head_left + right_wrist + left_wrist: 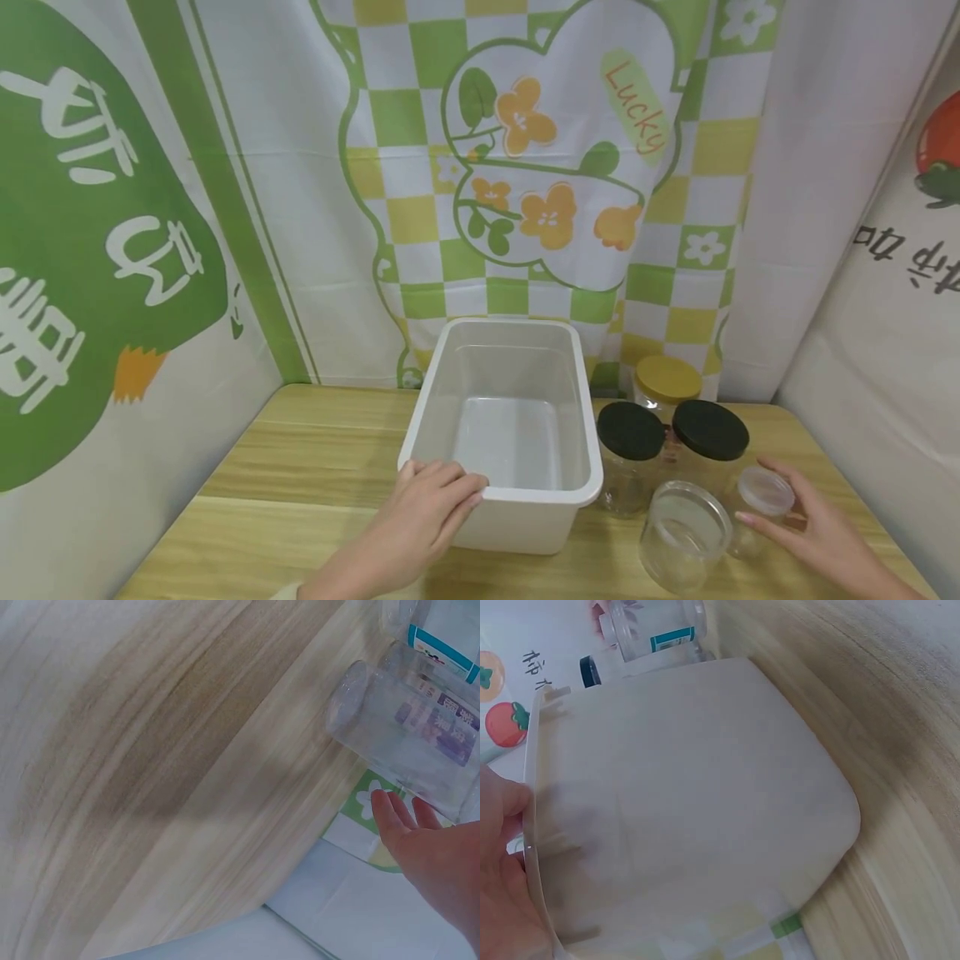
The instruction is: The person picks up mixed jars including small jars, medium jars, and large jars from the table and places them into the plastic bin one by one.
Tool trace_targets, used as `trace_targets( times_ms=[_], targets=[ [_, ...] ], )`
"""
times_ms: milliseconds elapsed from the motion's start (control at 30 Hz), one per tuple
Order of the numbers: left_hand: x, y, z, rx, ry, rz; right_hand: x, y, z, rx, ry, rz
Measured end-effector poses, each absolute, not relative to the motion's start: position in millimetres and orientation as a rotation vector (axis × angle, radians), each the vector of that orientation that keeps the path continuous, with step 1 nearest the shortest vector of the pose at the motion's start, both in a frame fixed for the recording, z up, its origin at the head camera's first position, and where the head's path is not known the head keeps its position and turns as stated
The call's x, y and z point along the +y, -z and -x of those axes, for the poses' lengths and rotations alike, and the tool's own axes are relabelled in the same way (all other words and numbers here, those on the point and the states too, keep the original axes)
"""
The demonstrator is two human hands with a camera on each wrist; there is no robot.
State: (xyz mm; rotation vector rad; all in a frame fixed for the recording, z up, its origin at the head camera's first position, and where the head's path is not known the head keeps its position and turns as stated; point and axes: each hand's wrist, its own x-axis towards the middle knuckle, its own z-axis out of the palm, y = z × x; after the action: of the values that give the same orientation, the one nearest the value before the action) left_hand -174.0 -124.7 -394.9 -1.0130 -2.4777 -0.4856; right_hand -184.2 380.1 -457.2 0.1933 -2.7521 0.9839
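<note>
A deep off-white plastic bin (517, 497) stands in the middle of the wooden table. My left hand (431, 504) grips its near rim, fingers over the edge; the left wrist view shows that hand (506, 870) at the rim, beside the bin's smooth outer wall (682, 795). On the right, my right hand (813, 525) holds a small clear jar with a translucent lid (765, 490), thumb in front and index finger behind. In the right wrist view, this hand's fingers (394, 814) reach along the jar (420, 735), which stands upright; its thumb is hidden there.
A wider clear jar (684, 542) stands just left of the small one. Behind are two jars with black lids (632, 431) and one with a yellow lid (667, 379), close to the bin's right side. Patterned cloth (420, 217) hangs along the table's back.
</note>
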Motion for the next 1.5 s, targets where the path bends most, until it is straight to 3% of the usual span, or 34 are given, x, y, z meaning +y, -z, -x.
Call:
trace_targets(
  times_ms=[567,1500],
  targets=[
    [-123.8,395.9,174.7,-2.455,0.492,0.992,383.3,474.9,185.4,-2.588,-1.213,-0.277],
    [-123.8,396.3,175.9,-2.432,0.475,0.997,381.8,455.9,181.6,-2.563,-1.200,-0.180]
  ],
)
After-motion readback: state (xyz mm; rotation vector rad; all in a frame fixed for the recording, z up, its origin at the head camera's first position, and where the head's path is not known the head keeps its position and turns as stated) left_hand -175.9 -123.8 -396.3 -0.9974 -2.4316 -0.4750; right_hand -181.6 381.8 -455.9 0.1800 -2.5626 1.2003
